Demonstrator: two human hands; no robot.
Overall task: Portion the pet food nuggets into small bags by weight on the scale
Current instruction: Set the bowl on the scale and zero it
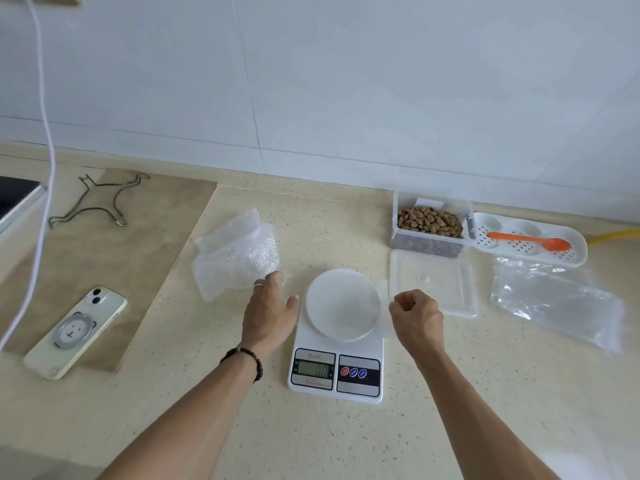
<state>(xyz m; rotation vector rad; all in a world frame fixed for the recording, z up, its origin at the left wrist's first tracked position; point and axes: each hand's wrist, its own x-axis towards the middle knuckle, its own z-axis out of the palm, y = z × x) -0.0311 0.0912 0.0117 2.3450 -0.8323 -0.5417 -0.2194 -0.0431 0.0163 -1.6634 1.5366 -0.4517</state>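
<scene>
From the head view we see our left hand [268,313] with its grip spread, just left of the scale [337,344] at the desk's [450,410] middle; our right hand's [417,318] grip pinches a thin clear bag [383,306] beside it. The nuggets [429,219] fill a tub toward the back edge, with more bags [554,301] at the right edge

The counter [346,445] is pale yellow with tiny dark specks. A white scale [337,344] sits in the middle of it. Bubble wrap [235,254] lies to the left of the scale. A clear box of brown nuggets [429,221] stands near the wall, with its flat lid [433,280] in front. Beside the box is a white tray [530,239]. Clear bags [557,301] lie on the right. A lower step holds a phone [74,332] and a bent wire stand [98,199].
</scene>
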